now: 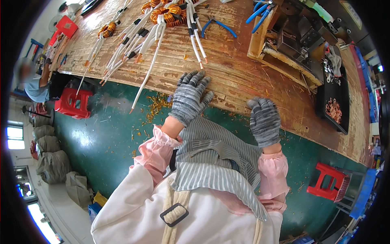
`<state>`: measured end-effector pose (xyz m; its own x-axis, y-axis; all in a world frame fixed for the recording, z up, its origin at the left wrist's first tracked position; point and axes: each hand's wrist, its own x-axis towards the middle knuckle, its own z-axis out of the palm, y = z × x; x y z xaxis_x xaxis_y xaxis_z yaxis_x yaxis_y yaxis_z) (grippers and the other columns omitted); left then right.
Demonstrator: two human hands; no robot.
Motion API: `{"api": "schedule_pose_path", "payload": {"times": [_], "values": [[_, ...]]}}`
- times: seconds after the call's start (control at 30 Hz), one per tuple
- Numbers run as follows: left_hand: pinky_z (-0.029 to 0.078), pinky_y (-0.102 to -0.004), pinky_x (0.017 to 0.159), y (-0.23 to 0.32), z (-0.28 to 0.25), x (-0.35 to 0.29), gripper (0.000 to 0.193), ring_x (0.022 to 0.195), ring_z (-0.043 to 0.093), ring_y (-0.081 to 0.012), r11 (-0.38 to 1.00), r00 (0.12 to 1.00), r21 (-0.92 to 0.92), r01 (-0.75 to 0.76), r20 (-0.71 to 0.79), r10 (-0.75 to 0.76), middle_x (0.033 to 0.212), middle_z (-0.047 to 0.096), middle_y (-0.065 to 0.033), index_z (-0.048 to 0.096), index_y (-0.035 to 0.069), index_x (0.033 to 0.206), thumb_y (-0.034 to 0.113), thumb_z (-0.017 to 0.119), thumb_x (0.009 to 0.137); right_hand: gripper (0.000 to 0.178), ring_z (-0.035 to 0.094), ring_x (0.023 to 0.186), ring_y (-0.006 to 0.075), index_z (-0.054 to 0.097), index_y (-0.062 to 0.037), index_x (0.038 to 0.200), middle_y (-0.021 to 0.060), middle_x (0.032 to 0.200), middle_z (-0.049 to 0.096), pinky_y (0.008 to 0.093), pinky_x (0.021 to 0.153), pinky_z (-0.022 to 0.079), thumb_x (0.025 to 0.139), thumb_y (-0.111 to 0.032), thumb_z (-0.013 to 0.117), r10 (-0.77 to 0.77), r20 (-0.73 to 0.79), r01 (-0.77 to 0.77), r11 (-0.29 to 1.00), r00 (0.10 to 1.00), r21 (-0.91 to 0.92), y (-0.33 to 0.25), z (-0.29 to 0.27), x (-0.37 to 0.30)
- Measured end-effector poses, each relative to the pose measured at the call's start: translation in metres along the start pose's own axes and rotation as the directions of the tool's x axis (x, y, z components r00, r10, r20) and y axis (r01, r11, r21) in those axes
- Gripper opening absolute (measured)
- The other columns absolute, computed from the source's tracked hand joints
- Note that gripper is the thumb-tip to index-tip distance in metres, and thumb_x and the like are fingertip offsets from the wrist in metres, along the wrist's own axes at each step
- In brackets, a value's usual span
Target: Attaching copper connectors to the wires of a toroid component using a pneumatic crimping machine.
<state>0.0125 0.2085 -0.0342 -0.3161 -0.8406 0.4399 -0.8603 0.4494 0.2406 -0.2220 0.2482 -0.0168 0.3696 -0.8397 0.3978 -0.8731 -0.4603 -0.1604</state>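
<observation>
My left hand [190,99], in a grey knit glove, rests at the near edge of the worn wooden bench [231,87] with fingers stretched out and holding nothing. Just beyond its fingertips are the bare copper ends of two white-sleeved leads [198,46]. They run from a group of copper-wound ring coils [166,15] at the back. My right hand [265,123], gloved alike, is over the bench edge further right. Its fingers look extended and slightly bent, their tips a little blurred, with nothing visible in them.
Blue-handled pliers [219,27] lie beyond my hands. At right stands a wooden frame [280,61] with a metal press, beside a black tray [343,118] of copper terminals. Red stools [331,182] stand on the green floor [97,150]. A co-worker [38,83] sits far left.
</observation>
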Motion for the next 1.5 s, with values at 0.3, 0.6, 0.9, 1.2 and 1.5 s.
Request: {"api": "schedule_pose_path", "payload": {"times": [0.3,0.6,0.9,1.2,1.5], "values": [[0.03,-0.0405,0.095,0.007,-0.007,0.012,0.029,0.095,0.05,-0.0282,0.997,0.997,0.067,-0.033,0.072,0.028,0.1,0.056,-0.0117,0.058,0.007,0.098,0.025,0.054,0.076,0.039,0.046,0.106,0.025,0.051,-0.0093,0.108,0.0093,0.112,0.051,0.0355,0.092,0.033,0.071,-0.003,0.044,-0.031,0.002,0.03,0.976,1.0,-0.215,0.044,0.023,0.063],[0.037,-0.0388,0.088,-0.002,-0.007,0.011,0.03,0.096,0.05,-0.0319,0.991,0.998,-0.134,-0.018,-0.07,0.009,0.102,0.055,-0.0137,0.056,0.004,0.101,0.017,0.056,0.074,0.029,0.05,0.094,0.0258,0.056,-0.0094,0.097,0.0097,0.099,0.054,0.0351,0.082,0.04,0.072,-0.003,0.045,-0.055,0.011,0.056,0.987,0.998,-0.149,0.043,0.027,0.07],[0.03,-0.0424,0.095,0.014,0.001,0.001,0.027,0.098,0.05,-0.0281,0.975,0.994,-0.195,-0.103,0.007,0.106,0.102,0.056,-0.0121,0.058,0.006,0.098,0.017,0.057,0.073,0.026,0.052,0.09,0.0247,0.059,-0.0085,0.092,0.0089,0.096,0.056,0.0342,0.082,0.041,0.07,-0.004,0.047,-0.03,0.047,0.035,0.994,0.998,-0.102,0.033,0.02,0.05],[0.021,-0.0432,0.101,0.045,0.018,0.011,0.039,0.113,0.039,-0.0287,0.974,0.976,-0.141,-0.176,0.101,0.191,0.116,0.048,-0.0114,0.051,0.007,0.111,0.026,0.053,0.076,0.022,0.053,0.083,0.026,0.059,-0.0096,0.084,0.0074,0.087,0.057,0.0362,0.078,0.042,0.064,-0.006,0.05,-0.072,-0.083,0.068,0.997,0.994,-0.046,0.009,0.008,0.014],[0.026,-0.0449,0.098,0.08,0.02,-0.001,0.03,0.107,0.045,-0.0266,0.856,0.895,-0.405,-0.321,0.167,0.414,0.106,0.053,-0.0097,0.059,0.006,0.098,0.024,0.057,0.073,0.035,0.051,0.094,0.026,0.057,-0.0092,0.097,0.0085,0.1,0.055,0.0377,0.086,0.039,0.064,-0.002,0.049,0.202,-0.157,-0.225,0.963,0.967,-0.147,0.038,-0.016,-0.03]]}}
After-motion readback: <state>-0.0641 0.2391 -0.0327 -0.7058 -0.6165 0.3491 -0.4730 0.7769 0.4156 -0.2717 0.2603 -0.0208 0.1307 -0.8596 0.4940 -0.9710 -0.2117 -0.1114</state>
